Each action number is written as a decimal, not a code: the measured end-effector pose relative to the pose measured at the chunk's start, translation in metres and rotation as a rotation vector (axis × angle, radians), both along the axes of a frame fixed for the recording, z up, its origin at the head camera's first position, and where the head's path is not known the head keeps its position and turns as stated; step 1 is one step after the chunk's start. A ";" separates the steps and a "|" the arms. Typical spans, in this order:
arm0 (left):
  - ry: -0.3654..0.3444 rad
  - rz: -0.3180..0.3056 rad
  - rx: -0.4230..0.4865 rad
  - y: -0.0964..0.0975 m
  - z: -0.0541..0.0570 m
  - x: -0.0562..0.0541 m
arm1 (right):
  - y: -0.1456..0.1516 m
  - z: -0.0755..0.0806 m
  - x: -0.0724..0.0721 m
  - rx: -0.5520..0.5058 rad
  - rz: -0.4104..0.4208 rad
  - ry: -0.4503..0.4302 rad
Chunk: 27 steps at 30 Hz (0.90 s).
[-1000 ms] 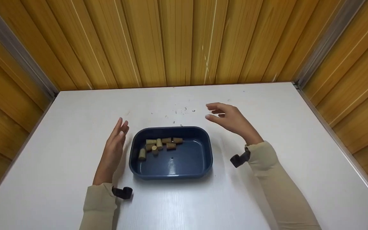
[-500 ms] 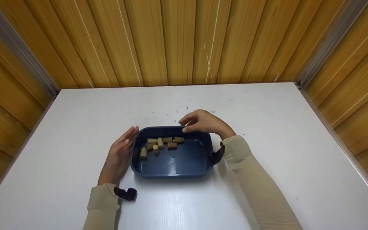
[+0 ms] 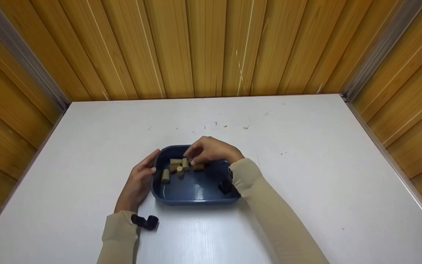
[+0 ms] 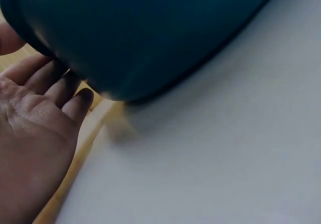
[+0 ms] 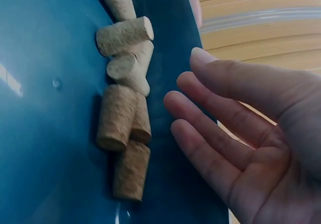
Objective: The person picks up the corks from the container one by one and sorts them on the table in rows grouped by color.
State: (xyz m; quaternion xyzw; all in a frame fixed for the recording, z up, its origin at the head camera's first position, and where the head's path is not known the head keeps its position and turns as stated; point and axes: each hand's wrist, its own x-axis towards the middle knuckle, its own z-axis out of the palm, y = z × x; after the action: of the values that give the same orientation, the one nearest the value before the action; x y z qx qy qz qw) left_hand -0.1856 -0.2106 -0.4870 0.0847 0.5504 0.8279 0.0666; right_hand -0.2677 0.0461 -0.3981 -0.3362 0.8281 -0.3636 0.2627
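Observation:
A dark blue rectangular tub (image 3: pixel 196 202) stands on the table. Several tapered corks lie inside along its far left part; one cork (image 3: pixel 165 176) is close to the left wall. My left hand (image 3: pixel 137 183) holds that wall, its thumb at the rim and the other fingers outside. In the left wrist view the fingers (image 4: pixel 60 86) lie against the tub's outer side. My right hand (image 3: pixel 213 149) reaches over the far rim and partly covers the corks. In the right wrist view its fingers (image 5: pixel 188 133) are loosely bent beside a cork (image 5: pixel 131 171), apart from it, holding nothing.
The white table (image 3: pixel 104 124) carries small dark crumbs (image 3: pixel 215 124) beyond the tub. Wood-patterned panels (image 3: pixel 207 47) enclose the back and sides. A black strapped camera (image 3: pixel 225 186) on the right wrist hangs over the tub; another black camera (image 3: pixel 151 222) is at the left wrist.
My right hand has moved left and down from the right side to above the corks. The left hand has come in from beside the tub to its left rim.

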 end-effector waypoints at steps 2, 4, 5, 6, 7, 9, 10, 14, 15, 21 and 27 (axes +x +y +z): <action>0.001 0.004 -0.001 0.000 0.000 0.000 | -0.005 -0.003 0.001 0.000 0.008 0.020; 0.001 0.012 -0.003 0.000 0.001 -0.001 | -0.009 -0.005 0.001 -0.001 0.023 0.047; 0.000 0.015 -0.001 0.000 0.001 -0.001 | -0.010 -0.006 0.002 -0.003 0.029 0.050; 0.000 0.017 0.000 0.000 0.001 -0.001 | -0.012 -0.007 0.002 -0.003 0.035 0.052; 0.000 0.020 0.000 0.000 0.001 -0.001 | -0.013 -0.008 0.002 -0.003 0.039 0.049; 0.002 0.023 -0.002 -0.001 0.001 -0.001 | -0.016 -0.010 0.004 -0.003 0.046 0.038; 0.002 0.023 0.000 -0.001 0.002 -0.001 | -0.017 -0.011 0.004 -0.002 0.046 0.028; 0.012 0.013 0.018 -0.001 0.002 -0.001 | -0.020 -0.015 0.004 0.007 0.044 0.026; 0.014 0.010 0.025 -0.001 0.001 -0.001 | -0.021 -0.016 0.004 0.011 0.043 0.032; 0.013 0.017 0.036 -0.001 0.001 -0.001 | -0.027 -0.018 0.003 0.042 0.065 0.079; 0.008 0.033 0.038 -0.001 0.001 -0.001 | -0.035 -0.019 0.004 0.046 0.115 0.129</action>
State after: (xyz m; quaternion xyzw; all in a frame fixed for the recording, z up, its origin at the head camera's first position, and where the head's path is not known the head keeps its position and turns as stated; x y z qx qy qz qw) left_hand -0.1861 -0.2117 -0.4858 0.0801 0.5363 0.8388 0.0493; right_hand -0.2635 0.0115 -0.4174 -0.3998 0.8308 -0.3062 0.2371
